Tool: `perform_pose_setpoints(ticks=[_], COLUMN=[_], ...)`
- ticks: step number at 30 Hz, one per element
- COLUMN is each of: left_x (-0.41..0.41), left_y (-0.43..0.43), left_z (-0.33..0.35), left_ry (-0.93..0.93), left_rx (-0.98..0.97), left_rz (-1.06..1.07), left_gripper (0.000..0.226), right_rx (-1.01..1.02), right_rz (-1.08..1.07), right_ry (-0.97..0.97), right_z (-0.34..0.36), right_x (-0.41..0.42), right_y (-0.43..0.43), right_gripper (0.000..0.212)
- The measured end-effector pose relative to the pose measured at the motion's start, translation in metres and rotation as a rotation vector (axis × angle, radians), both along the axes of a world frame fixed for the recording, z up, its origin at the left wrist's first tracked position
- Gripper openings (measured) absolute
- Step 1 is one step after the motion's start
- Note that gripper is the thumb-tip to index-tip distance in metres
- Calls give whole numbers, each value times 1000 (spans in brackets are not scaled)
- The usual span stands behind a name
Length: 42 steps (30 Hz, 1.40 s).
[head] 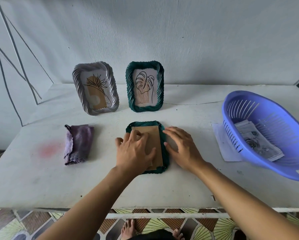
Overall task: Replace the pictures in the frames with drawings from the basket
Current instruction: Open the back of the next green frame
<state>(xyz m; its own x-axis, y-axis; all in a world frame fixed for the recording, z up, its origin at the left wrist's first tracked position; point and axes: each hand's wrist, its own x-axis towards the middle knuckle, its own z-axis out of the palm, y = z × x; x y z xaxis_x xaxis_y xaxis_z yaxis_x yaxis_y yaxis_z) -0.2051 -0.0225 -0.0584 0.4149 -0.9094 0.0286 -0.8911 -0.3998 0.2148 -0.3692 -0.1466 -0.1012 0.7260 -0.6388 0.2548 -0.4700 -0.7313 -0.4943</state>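
A dark green frame (pixel 163 141) lies face down at the table's middle, its brown backing board (pixel 153 135) up. My left hand (pixel 134 151) rests flat on the board, fingertips at a clip near its top. My right hand (pixel 183 149) lies with spread fingers along the frame's right edge. Behind them stand a grey frame (pixel 114 84) with a flower line print and a green frame (pixel 129 84) with a leaf line print. A purple basket (pixel 245 101) at the right holds rose drawings (pixel 256 142).
A folded purple cloth (pixel 77 144) lies left of the flat frame. A white sheet (pixel 223 144) sticks out from under the basket. The wall runs close behind the standing frames. The table's front edge (pixel 93 207) is near my body.
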Motion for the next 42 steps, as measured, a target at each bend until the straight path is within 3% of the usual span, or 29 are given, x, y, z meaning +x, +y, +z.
perform_pose_setpoints(ticks=[6,12,16,22,31,37,42], left_x=[-8,-9,-10,-6,14,37,67], left_y=[-7,-9,-10,-8,0,18,48], left_z=[1,5,14,23,34,75,108], left_ry=[-78,0,180,579,738,659,416], left_rx=[49,41,9,-194,-362,-488,-457], left_rz=[-13,-18,25,183,218,237,249], left_gripper=[48,35,32,40,21,18,25], right_rx=[-12,11,-2,15,-3,28,61], right_rz=[-17,-9,19,19,25,3,-1], right_ry=[66,58,88,77,115,72,73], right_z=[-1,-1,0,-3,-5,-6,-5], right_x=[1,0,0,-1,-1,-1,-1], right_y=[0,1,0,-2,-2,0,0], right_gripper=[49,53,58,52,51,49,50])
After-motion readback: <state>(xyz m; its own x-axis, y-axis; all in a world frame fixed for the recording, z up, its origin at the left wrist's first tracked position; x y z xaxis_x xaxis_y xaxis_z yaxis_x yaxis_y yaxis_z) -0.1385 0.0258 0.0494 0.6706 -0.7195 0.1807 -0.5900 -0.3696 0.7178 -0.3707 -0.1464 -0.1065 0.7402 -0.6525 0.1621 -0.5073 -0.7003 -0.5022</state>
